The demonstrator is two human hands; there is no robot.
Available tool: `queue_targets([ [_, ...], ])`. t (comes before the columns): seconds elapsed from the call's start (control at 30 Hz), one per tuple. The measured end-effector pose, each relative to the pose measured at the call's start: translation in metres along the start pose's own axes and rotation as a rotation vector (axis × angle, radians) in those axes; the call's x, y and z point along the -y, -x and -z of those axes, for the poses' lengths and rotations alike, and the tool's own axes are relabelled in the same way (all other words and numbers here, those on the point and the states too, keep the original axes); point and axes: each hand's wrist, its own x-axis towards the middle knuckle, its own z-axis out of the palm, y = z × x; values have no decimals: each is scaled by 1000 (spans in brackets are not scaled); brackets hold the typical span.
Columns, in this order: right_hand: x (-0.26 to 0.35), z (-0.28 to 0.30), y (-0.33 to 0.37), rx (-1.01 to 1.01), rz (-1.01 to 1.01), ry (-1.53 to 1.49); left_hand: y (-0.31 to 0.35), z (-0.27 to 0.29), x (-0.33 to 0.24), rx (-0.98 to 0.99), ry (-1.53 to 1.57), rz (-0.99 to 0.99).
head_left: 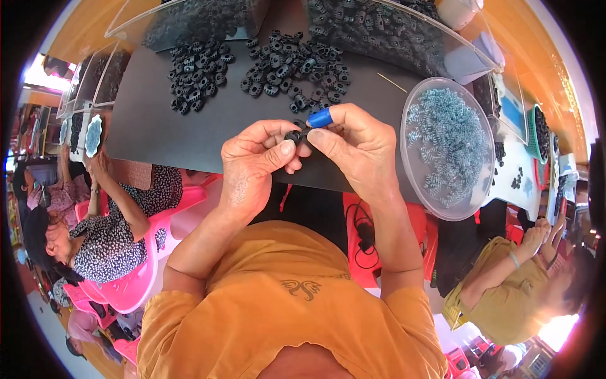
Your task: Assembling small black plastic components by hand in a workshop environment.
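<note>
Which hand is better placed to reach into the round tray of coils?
Probably the right hand: the clear round tray of bluish coils lies on its side, farther from the left hand. Both hands hold a black part.

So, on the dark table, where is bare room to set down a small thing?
Widest: the left part of the dark table, bordered by the smaller heap of black parts and the left hand. A smaller patch: between the larger heap and the thin stick. Crowded: the far side, heaps near the clear bins, and right, by the bowl of springs.
</note>
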Motion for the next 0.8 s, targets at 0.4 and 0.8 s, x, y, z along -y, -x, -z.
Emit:
queue_targets([
  [0.4, 3, 8, 12, -35, -34, 56, 4, -11, 5, 6, -87, -19],
  [0.8, 2, -25, 29, -112, 181, 466, 15, 12, 1, 103, -215, -73],
])
